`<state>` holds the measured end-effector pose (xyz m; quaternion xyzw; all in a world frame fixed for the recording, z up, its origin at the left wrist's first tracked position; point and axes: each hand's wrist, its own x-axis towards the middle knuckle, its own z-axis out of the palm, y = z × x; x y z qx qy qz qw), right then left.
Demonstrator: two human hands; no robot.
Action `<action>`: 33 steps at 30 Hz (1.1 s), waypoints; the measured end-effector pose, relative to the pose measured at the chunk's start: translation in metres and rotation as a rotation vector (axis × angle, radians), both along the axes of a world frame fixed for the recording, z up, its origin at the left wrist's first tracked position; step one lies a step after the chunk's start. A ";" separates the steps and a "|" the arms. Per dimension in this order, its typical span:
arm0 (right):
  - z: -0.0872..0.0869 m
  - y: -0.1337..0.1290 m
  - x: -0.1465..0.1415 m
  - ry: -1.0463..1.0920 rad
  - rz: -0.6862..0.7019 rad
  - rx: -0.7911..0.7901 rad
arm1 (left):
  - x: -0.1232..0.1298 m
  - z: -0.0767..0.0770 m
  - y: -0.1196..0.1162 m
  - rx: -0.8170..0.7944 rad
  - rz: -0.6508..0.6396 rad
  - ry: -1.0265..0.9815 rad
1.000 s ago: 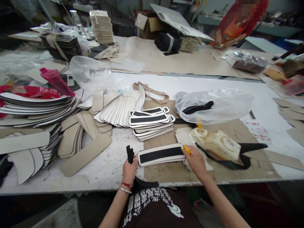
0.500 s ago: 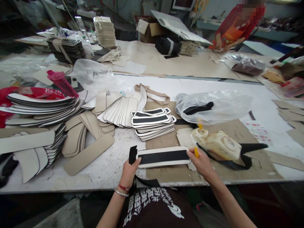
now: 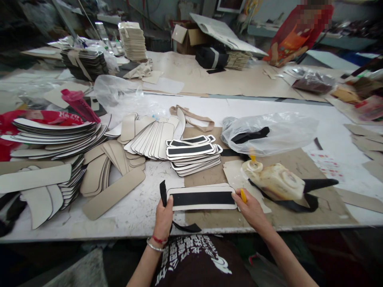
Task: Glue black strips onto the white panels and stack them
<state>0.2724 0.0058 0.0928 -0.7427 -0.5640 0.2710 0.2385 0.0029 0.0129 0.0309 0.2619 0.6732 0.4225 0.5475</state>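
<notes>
A long white panel with rounded corners point(image 3: 203, 206) is held level between my hands above the table's near edge. A wide black strip point(image 3: 203, 198) lies along its middle. My left hand point(image 3: 164, 217) is closed on the left end, thumb on top, and also holds a loose black band point(image 3: 163, 193) that sticks up. My right hand point(image 3: 253, 209) pinches the right end and keeps a small yellow piece point(image 3: 243, 195) among its fingers; its kind is unclear. Another white edge point(image 3: 197, 187) shows behind the panel. Beyond lies a stack of similar black-striped panels point(image 3: 193, 159).
Fanned pale panels point(image 3: 154, 139) and beige panels point(image 3: 113, 195) lie to the left. On the right are a stained plastic container point(image 3: 284, 181) with a yellow-handled piece at its mouth and a clear bag point(image 3: 287, 129). A person in red point(image 3: 287, 44) stands across the table.
The panel and both hands have shifted slightly left. The loose black band in my left hand has turned and looks narrower. The person across the table has moved their hands.
</notes>
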 end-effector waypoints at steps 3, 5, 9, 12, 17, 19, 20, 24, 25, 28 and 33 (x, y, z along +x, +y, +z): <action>-0.001 -0.004 -0.003 -0.006 0.011 0.005 | 0.001 0.002 0.000 -0.003 0.034 0.020; -0.003 -0.006 -0.004 0.001 0.017 0.002 | 0.001 0.003 0.000 0.008 0.048 0.031; -0.007 -0.009 -0.005 0.021 0.016 -0.008 | -0.001 0.003 -0.001 0.036 0.033 0.086; -0.007 -0.010 -0.008 0.009 0.024 -0.016 | -0.003 0.003 -0.002 0.031 0.031 0.147; -0.002 -0.010 -0.012 -0.036 0.040 -0.027 | -0.007 0.005 -0.003 0.032 0.021 0.186; -0.001 -0.011 -0.014 -0.031 0.044 -0.032 | -0.009 0.007 -0.004 0.047 0.013 0.187; -0.001 -0.012 -0.015 -0.027 0.046 -0.035 | -0.009 0.008 -0.005 0.051 0.011 0.190; -0.002 -0.015 -0.017 -0.016 0.049 -0.034 | -0.010 0.013 -0.006 0.053 0.007 0.230; -0.003 -0.016 -0.017 -0.015 0.049 -0.028 | -0.010 0.014 -0.006 0.055 0.008 0.244; -0.003 -0.018 -0.019 -0.016 0.048 -0.011 | -0.010 0.015 -0.005 0.050 0.033 0.291; -0.003 -0.018 -0.024 0.018 0.039 0.011 | -0.011 0.014 -0.007 0.006 0.046 0.327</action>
